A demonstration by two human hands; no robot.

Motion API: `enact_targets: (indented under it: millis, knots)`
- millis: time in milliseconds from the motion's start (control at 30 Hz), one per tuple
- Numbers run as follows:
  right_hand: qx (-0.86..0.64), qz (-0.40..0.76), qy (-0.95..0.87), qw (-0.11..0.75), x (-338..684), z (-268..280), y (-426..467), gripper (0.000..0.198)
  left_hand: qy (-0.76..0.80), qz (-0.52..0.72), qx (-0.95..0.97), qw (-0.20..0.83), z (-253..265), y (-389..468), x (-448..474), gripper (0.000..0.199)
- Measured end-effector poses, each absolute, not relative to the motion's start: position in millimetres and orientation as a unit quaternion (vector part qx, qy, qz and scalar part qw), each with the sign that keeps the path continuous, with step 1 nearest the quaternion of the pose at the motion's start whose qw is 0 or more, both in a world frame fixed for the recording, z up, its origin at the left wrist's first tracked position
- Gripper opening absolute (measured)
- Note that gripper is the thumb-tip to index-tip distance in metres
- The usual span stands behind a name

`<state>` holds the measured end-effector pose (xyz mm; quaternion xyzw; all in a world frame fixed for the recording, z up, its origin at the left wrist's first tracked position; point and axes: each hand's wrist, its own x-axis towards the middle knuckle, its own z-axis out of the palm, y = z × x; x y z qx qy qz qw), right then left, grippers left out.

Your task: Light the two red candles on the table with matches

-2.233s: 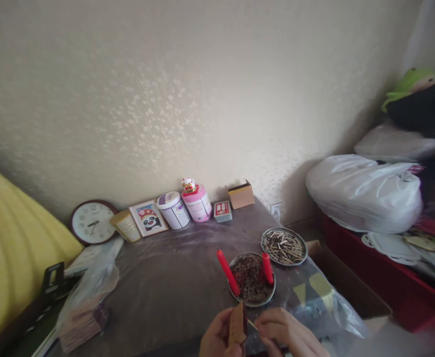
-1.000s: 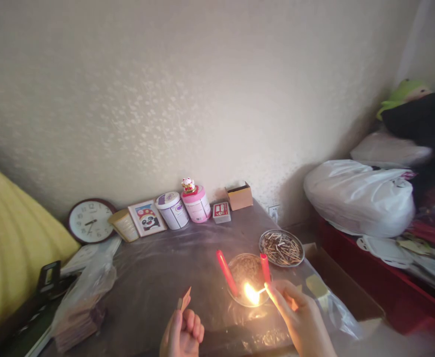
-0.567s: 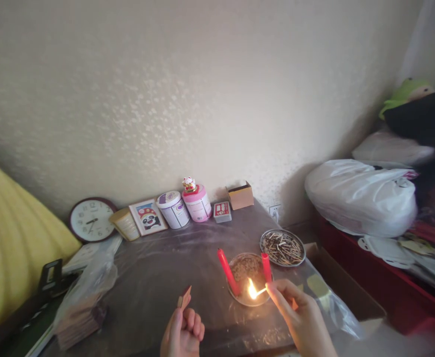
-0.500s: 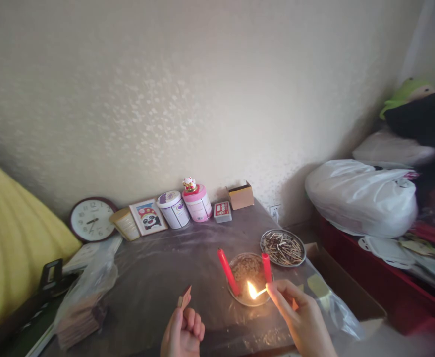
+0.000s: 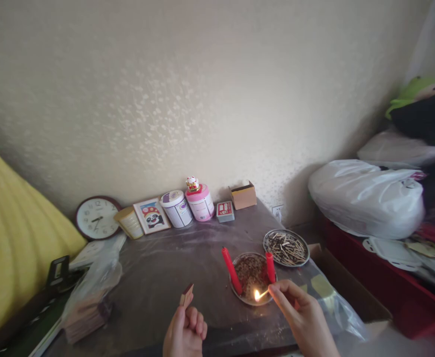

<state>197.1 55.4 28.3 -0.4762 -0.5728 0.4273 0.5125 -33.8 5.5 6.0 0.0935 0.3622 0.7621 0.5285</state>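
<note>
My right hand [image 5: 302, 317] pinches a burning match [image 5: 261, 295], its small flame low over the near side of a round metal dish [image 5: 240, 295] of dark burnt bits. Two red candles stand at that dish: a leaning one [image 5: 231, 269] on the left and a short upright one [image 5: 270, 267] on the right, just above my fingers. Neither candle shows a flame. My left hand [image 5: 185, 329] is closed around a small matchbox [image 5: 187, 294], held up at the table's near edge, apart from the dish.
A second metal dish [image 5: 286, 247] holds several matchsticks. Along the wall stand a clock [image 5: 97, 217], a framed picture [image 5: 152, 215], two tubs [image 5: 190, 205], a red box [image 5: 225, 211] and a cardboard box [image 5: 243, 195]. A plastic bag [image 5: 91, 292] lies left, white bags [image 5: 366, 196] right.
The match was struck on the matchbox, flared, and my right hand carried it over the dish. The flame has since shrunk and sunk lower. My left hand drew aside with the matchbox.
</note>
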Motion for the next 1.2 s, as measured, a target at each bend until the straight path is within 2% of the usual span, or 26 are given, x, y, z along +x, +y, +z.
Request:
enact_targets:
  millis: [300, 567, 833, 1200]
  knots:
    - [-0.468, 0.469, -0.533, 0.526, 194.0, 27.9, 57.5, 0.036, 0.347, 0.755, 0.120, 0.543, 3.5, -0.4, -38.7, 0.043]
    - [-0.470, 0.492, -0.512, 0.525, 186.8, 30.6, 53.5, 0.040, 0.361, 0.772, 0.129, 0.506, 3.4, 0.3, -33.2, 0.042]
    - [-0.478, 0.479, -0.528, 0.514, 178.5, 25.9, 50.4, 0.038, 0.349, 0.792, 0.118, 0.487, 6.4, -1.9, -39.2, 0.036]
    - [-0.495, 0.439, -0.537, 0.522, 167.5, 37.6, 48.9, 0.035, 0.344, 0.816, 0.083, 0.457, 20.1, 0.6, -40.2, 0.042]
